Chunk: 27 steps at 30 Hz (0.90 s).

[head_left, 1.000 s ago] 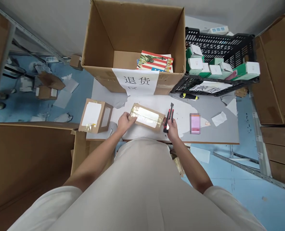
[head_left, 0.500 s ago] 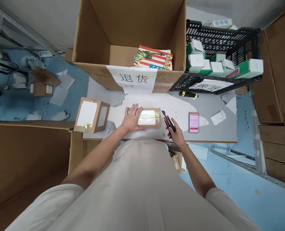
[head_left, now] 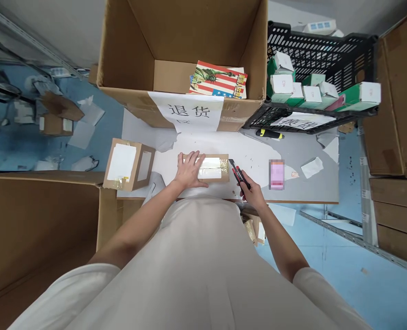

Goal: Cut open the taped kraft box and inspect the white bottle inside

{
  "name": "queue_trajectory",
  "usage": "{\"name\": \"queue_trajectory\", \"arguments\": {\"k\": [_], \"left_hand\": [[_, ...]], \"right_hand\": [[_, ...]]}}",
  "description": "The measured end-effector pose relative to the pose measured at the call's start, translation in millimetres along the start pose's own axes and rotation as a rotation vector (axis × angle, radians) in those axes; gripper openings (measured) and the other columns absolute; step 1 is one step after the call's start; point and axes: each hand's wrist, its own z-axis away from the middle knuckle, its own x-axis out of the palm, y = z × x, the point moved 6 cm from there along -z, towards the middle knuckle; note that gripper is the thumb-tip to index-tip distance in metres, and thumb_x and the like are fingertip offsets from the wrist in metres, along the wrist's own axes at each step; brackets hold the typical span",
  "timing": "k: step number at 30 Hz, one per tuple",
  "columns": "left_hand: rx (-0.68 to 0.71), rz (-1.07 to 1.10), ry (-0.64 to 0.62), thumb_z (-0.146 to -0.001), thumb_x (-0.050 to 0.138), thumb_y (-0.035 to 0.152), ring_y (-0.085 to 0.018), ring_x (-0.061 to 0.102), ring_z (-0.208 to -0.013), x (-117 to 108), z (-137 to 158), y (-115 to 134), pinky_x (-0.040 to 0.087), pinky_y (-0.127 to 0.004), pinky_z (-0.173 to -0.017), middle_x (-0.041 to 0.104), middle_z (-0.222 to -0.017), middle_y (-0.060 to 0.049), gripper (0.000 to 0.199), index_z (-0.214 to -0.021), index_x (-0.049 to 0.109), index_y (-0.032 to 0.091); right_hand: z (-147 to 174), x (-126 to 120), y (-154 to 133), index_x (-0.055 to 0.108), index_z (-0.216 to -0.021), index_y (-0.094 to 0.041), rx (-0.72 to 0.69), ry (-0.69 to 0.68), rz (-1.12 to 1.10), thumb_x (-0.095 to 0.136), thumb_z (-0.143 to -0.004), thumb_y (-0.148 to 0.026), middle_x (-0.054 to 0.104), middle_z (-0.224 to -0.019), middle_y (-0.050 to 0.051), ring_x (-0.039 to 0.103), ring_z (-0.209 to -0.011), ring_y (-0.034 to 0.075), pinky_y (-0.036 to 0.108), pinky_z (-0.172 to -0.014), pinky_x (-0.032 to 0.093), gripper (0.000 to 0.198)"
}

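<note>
A small cardboard box [head_left: 223, 168] with a white label and shiny clear tape lies on the table in front of me. My left hand [head_left: 189, 172] spans its left end, thumb along the near edge and fingers over the far side, gripping it. In my right hand [head_left: 253, 192] is a black and red utility knife [head_left: 239, 174]. Its tip points up and left, close to the box's right end; whether it touches the cardboard I cannot tell. The left end of the box is hidden under my palm.
A taped carton [head_left: 129, 165] stands at the table's left. Behind are a large open box [head_left: 128, 98] holding printed packs [head_left: 219, 80] and a black crate [head_left: 327, 57] with green-white boxes. A phone [head_left: 277, 174], paper scrap [head_left: 312, 167] and yellow-black tool [head_left: 269, 134] lie right.
My right hand has brought the knife slightly left, nearer the box's right end. My left hand stays on the box. The camera view has shifted a little.
</note>
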Motion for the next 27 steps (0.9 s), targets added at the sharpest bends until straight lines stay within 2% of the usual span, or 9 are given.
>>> {"name": "queue_trajectory", "arguments": {"k": [5, 13, 20, 23, 27], "left_hand": [[-0.010, 0.008, 0.013, -0.052, 0.077, 0.062, -0.043, 0.028, -0.137, 2.1, -0.7, 0.1, 0.000, -0.063, -0.112, 0.032, -0.151, -0.021, 0.116, -0.148, 0.030, 0.017], [-0.010, 0.040, 0.034, -0.052, 0.077, 0.060, -0.044, 0.029, -0.135, 3.8, -0.1, 1.6, 0.002, -0.063, -0.112, 0.029, -0.153, -0.021, 0.113, -0.147, 0.032, 0.017], [0.001, 0.043, 0.039, -0.053, 0.077, 0.060, -0.045, 0.030, -0.134, 3.0, 0.4, 2.2, 0.003, -0.063, -0.111, 0.030, -0.152, -0.022, 0.112, -0.146, 0.033, 0.017], [0.014, 0.053, 0.060, -0.052, 0.077, 0.059, -0.044, 0.031, -0.133, 2.2, 0.6, 2.8, 0.002, -0.063, -0.110, 0.030, -0.151, -0.024, 0.113, -0.146, 0.033, 0.015], [0.006, 0.051, 0.047, -0.050, 0.079, 0.058, -0.045, 0.030, -0.134, 2.8, 1.0, 3.1, 0.002, -0.063, -0.111, 0.029, -0.152, -0.023, 0.115, -0.147, 0.032, 0.016]], "right_hand": [[-3.8, -6.6, -6.4, 0.036, -0.148, -0.029, 0.004, -0.073, 0.085, 0.053, -0.087, -0.044, 0.062, -0.081, 0.000, 0.049, -0.046, 0.007, 0.021, -0.040, 0.046, 0.065], [-5.4, -25.7, -24.7, 0.038, -0.147, -0.027, -0.106, -0.246, 0.328, 0.049, -0.088, -0.033, 0.058, -0.067, -0.003, 0.044, -0.043, 0.007, 0.022, -0.045, 0.046, 0.060], [-2.7, -33.7, -22.2, 0.037, -0.148, -0.026, -0.140, -0.336, 0.447, 0.048, -0.088, -0.032, 0.058, -0.062, -0.004, 0.041, -0.041, 0.008, 0.022, -0.043, 0.041, 0.061], [3.2, -33.7, -25.3, 0.040, -0.146, -0.027, -0.167, -0.337, 0.473, 0.049, -0.087, -0.032, 0.059, -0.062, -0.004, 0.043, -0.042, 0.009, 0.024, -0.047, 0.043, 0.060], [11.8, -33.5, -29.9, 0.049, -0.141, -0.025, -0.192, -0.275, 0.456, 0.054, -0.085, -0.034, 0.065, -0.068, 0.000, 0.055, -0.051, 0.014, 0.030, -0.057, 0.051, 0.057]]}}
